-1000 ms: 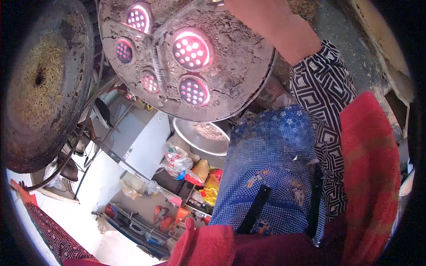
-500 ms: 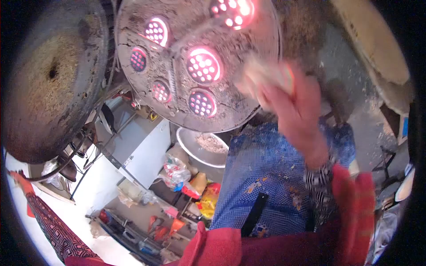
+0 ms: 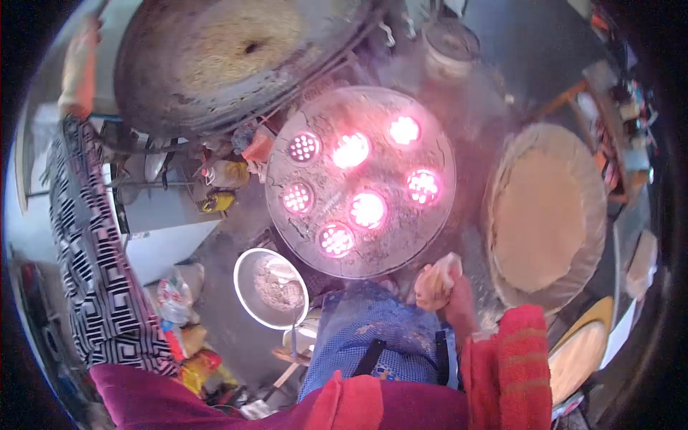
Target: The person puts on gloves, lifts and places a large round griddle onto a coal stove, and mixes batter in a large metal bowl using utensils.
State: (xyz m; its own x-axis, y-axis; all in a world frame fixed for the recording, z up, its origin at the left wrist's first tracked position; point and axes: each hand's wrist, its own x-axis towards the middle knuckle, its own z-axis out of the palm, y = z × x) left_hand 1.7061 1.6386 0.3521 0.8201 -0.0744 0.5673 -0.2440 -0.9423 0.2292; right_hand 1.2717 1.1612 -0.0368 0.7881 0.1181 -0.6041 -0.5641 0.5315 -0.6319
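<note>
Hands [image 3: 461,304] apart, crumpled bundle [image 3: 434,286] (gripped), round stovetop [image 3: 387,169]

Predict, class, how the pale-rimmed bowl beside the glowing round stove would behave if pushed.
The bowl would probably stay stiff, given its smooth, even rim. The pale, lumpy contents may add weight and shift if it is jolted. With its wide, open top, it could spill if tipped.

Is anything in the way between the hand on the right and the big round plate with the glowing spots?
Nothing that I can see. The right hand, gripping a pale bundle, is just off the near right edge of the round plate.
</note>
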